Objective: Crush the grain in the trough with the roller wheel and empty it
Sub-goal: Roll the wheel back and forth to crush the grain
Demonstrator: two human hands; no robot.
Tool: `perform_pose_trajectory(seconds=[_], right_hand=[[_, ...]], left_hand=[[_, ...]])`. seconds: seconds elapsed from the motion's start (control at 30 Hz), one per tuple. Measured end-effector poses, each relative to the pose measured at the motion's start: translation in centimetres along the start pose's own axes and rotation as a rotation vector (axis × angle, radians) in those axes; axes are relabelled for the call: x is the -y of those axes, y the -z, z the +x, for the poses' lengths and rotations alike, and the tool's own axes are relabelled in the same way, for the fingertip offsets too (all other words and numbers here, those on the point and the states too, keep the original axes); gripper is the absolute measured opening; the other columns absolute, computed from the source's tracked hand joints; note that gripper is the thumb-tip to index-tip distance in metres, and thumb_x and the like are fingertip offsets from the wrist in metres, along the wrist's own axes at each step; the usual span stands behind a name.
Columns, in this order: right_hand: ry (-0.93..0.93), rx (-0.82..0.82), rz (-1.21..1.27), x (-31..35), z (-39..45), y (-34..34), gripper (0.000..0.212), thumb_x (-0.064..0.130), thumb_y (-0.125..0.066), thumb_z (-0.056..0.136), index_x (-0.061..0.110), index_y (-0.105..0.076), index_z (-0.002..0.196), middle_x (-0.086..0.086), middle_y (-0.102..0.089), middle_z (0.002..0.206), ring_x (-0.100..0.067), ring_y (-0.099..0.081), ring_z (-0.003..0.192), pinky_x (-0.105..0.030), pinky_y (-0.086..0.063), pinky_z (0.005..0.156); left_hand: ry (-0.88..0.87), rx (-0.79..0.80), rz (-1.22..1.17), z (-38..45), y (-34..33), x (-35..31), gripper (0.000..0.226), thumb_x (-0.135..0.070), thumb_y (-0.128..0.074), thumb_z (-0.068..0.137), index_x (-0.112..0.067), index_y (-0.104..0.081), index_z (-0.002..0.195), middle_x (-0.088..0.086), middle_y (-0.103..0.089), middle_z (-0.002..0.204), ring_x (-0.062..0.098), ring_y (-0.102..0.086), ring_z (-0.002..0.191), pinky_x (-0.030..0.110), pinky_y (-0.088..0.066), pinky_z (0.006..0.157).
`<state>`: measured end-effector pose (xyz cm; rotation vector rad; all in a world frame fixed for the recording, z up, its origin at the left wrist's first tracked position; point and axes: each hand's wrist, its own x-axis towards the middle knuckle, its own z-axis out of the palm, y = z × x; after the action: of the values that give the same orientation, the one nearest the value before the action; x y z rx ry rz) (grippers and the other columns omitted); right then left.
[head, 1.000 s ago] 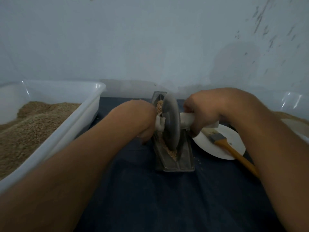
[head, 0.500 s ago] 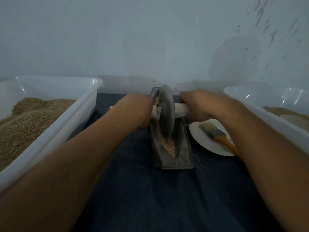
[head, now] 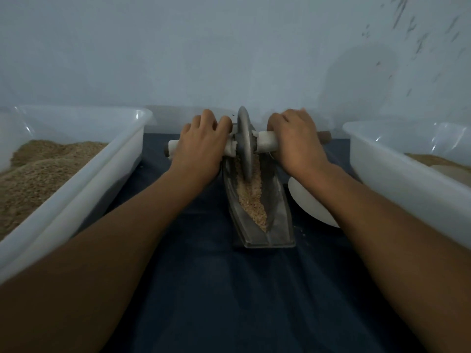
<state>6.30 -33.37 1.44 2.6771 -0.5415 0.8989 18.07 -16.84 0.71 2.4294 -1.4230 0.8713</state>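
A grey metal trough (head: 277, 225) lies lengthwise on the dark blue cloth, with tan crushed grain (head: 251, 197) along its groove. The grey roller wheel (head: 245, 143) stands upright on edge at the trough's far end. Its axle handle, wrapped in white, runs left and right through the wheel. My left hand (head: 201, 146) lies over the left half of the handle, fingers curled over it. On the right half, my right hand (head: 297, 141) does the same. Both arms are stretched far forward.
A white tub (head: 84, 169) heaped with brown grain stands at the left. Another white tub (head: 397, 169) with some grain stands at the right. A white plate (head: 309, 202) lies beside the trough, partly under my right forearm. A pale wall rises close behind.
Both hands pushed the wheel away from me along the trough, from its middle to its far end. More grain shows in the near part of the groove. The brush on the plate is now hidden.
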Motion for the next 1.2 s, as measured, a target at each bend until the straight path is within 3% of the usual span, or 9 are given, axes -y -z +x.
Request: perform_pose_trajectory(seconds=[0.13,0.3,0.4,0.5,0.63,0.8,0.9,1.07,1.2], right_hand=[[-0.029,0.245,0.033,-0.3,0.2,1.4,0.021,0.021,-0.067,0.085,0.013,-0.061,0.103,-0.012,-0.065,0.100,-0.033,-0.058,0.089,-0.033,-0.034,0.067],[-0.041,0.562,0.011,0.1,0.4,4.6,0.026,0.030,-0.077,0.073,0.023,-0.061,0.093,-0.006,-0.066,0.097,-0.023,-0.058,0.080,-0.031,-0.042,0.065],[-0.028,0.736,-0.038,0.6,0.3,6.9,0.036,0.038,-0.082,0.070,0.024,-0.068,0.100,0.000,-0.067,0.090,-0.020,-0.064,0.078,-0.033,-0.053,0.065],[0.004,0.838,-0.032,0.6,0.1,8.7,0.040,0.044,-0.085,0.068,0.027,-0.068,0.099,0.006,-0.068,0.086,-0.014,-0.064,0.076,-0.030,-0.048,0.058],[0.026,0.923,-0.059,0.6,-0.1,10.1,0.051,0.054,-0.087,0.059,0.034,-0.062,0.098,0.010,-0.063,0.089,-0.011,-0.059,0.079,-0.029,-0.044,0.059],[0.043,0.924,0.021,0.1,0.1,9.9,0.047,0.057,-0.086,0.059,0.037,-0.059,0.091,0.010,-0.061,0.091,-0.011,-0.058,0.082,-0.032,-0.047,0.065],[0.007,0.888,0.141,-0.8,0.0,9.1,0.048,0.058,-0.086,0.057,0.037,-0.059,0.091,0.010,-0.061,0.095,-0.013,-0.058,0.086,-0.036,-0.051,0.072],[-0.094,0.686,0.338,-2.1,0.1,7.0,0.052,0.053,-0.091,0.057,0.037,-0.058,0.094,0.016,-0.061,0.093,-0.007,-0.058,0.081,-0.028,-0.041,0.061],[-0.119,0.533,0.375,-2.9,0.5,5.5,0.047,0.050,-0.090,0.061,0.036,-0.060,0.095,0.016,-0.060,0.098,-0.004,-0.056,0.086,-0.026,-0.041,0.064]], left_hand=[[0.050,0.088,0.101,0.0,0.6,-0.8,0.041,-0.010,-0.066,0.083,-0.010,-0.040,0.114,0.014,-0.047,0.113,0.031,-0.052,0.098,0.035,-0.035,0.071],[0.062,0.308,0.021,0.1,2.5,-0.6,0.027,-0.013,-0.065,0.087,-0.010,-0.048,0.108,0.015,-0.056,0.111,0.033,-0.059,0.098,0.037,-0.042,0.071],[0.023,0.498,0.100,0.0,4.4,-1.3,0.038,-0.023,-0.072,0.082,-0.009,-0.054,0.112,0.011,-0.061,0.109,0.027,-0.061,0.097,0.032,-0.043,0.071],[0.043,0.729,0.149,0.0,6.5,-2.5,0.066,-0.034,-0.083,0.074,-0.008,-0.049,0.125,0.005,-0.051,0.083,0.022,-0.053,0.078,0.031,-0.043,0.069],[-0.028,0.854,0.212,-0.2,7.7,-3.6,0.057,-0.039,-0.077,0.082,-0.011,-0.057,0.128,-0.001,-0.040,0.076,0.018,-0.048,0.083,0.029,-0.042,0.074],[0.008,0.768,0.140,-0.4,7.5,-3.3,0.047,-0.033,-0.081,0.078,-0.010,-0.062,0.115,0.000,-0.043,0.073,0.019,-0.050,0.075,0.030,-0.048,0.073],[0.083,0.602,0.054,-0.2,6.7,-2.1,0.055,-0.031,-0.084,0.071,-0.012,-0.055,0.113,0.000,-0.042,0.075,0.023,-0.052,0.082,0.039,-0.052,0.076],[0.150,0.347,-0.005,-0.5,3.8,-0.9,0.042,-0.018,-0.072,0.083,-0.012,-0.046,0.116,0.010,-0.049,0.105,0.032,-0.056,0.099,0.041,-0.040,0.071],[0.127,0.087,-0.154,-0.2,2.0,-0.1,0.042,-0.003,-0.070,0.079,-0.010,-0.043,0.111,0.017,-0.041,0.114,0.029,-0.047,0.092,0.037,-0.040,0.071]])
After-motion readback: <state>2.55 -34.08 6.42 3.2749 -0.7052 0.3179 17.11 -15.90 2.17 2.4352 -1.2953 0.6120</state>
